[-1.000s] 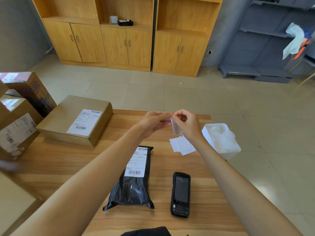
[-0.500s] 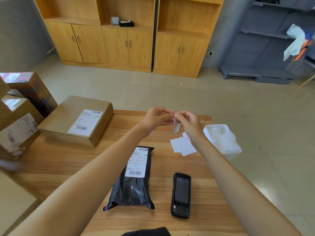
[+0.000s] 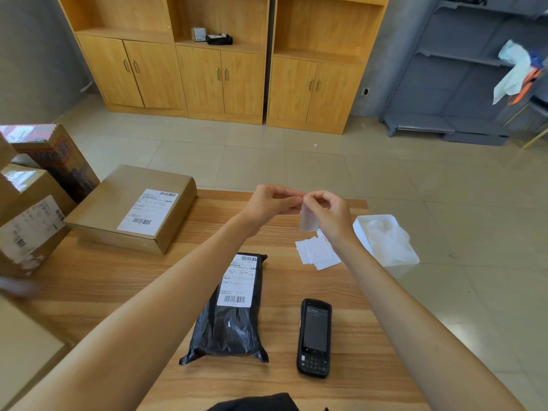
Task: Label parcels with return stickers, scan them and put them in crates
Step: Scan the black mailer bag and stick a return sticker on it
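Note:
My left hand [image 3: 268, 204] and my right hand [image 3: 329, 213] meet above the far side of the wooden table [image 3: 89, 286], both pinching the top edge of a small white sticker [image 3: 307, 219] that hangs down between them. Below them lies a loose pile of white return stickers [image 3: 315, 253]. A black plastic parcel [image 3: 229, 318] with a white shipping label lies in the middle of the table. To its right lies a black handheld scanner [image 3: 314, 336], screen up.
A flat cardboard box [image 3: 133, 207] with a label sits at the table's far left, with more cardboard parcels [image 3: 29, 221] stacked at the left edge. A white bin with a plastic liner [image 3: 385, 240] stands by the table's right edge. Wooden cabinets line the far wall.
Both hands stay together at the sticker's top edge, having risen slightly. The sticker hangs a little straighter below the fingers.

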A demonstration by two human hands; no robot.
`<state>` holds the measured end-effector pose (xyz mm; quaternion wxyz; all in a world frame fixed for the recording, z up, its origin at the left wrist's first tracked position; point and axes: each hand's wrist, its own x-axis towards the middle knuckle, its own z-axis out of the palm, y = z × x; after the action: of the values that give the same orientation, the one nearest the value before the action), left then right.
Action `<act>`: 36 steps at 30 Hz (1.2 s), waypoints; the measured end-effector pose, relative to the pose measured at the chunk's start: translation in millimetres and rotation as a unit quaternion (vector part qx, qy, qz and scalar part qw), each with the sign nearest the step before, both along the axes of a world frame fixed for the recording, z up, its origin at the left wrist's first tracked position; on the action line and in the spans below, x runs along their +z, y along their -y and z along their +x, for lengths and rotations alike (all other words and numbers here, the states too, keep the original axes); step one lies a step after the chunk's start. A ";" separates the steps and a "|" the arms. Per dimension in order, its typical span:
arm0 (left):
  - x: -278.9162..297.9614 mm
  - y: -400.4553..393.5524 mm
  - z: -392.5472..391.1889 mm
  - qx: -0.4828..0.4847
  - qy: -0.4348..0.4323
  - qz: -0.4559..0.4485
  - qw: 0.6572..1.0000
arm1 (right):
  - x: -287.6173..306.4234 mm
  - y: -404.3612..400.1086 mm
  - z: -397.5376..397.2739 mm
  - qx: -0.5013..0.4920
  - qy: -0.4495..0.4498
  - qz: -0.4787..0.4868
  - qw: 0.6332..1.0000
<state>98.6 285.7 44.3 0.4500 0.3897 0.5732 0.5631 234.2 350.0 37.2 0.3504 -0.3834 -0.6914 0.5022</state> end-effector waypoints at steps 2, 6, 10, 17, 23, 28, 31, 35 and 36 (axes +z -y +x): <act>0.6 0.0 0.2 0.006 0.032 -0.008 0.999 | 0.4 -0.1 0.2 0.002 0.005 0.030 1.000; 2.3 0.5 0.6 0.017 0.067 -0.014 0.998 | 0.5 0.3 -1.2 0.004 0.012 0.075 0.997; 1.8 0.5 1.2 0.031 0.074 -0.022 0.997 | -1.2 0.2 -0.7 0.006 0.014 0.086 0.996; -0.2 -1.1 2.7 0.023 0.066 -0.035 0.997 | -1.8 1.9 -0.6 0.003 0.019 0.079 0.997; 0.1 0.2 4.6 0.007 0.089 -0.037 0.995 | -0.3 2.5 0.2 0.011 0.020 0.067 0.998; -1.1 0.8 2.7 -0.005 0.098 -0.041 0.994 | -0.3 2.5 1.6 0.017 0.026 0.053 0.998; -1.6 1.0 2.2 -0.016 0.082 -0.041 0.996 | -1.1 3.0 0.7 0.019 0.027 0.046 0.998; -2.0 1.8 0.5 -0.020 0.080 -0.040 0.996 | -0.7 4.2 -0.2 0.012 0.027 0.033 0.999; -2.0 1.6 -0.2 -0.015 0.077 -0.042 0.996 | -0.7 4.2 0.2 0.009 0.026 0.032 0.999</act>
<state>98.5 284.2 42.2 0.5174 0.3343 0.5543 0.5598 234.5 345.8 36.5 0.3401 -0.3783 -0.7196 0.4726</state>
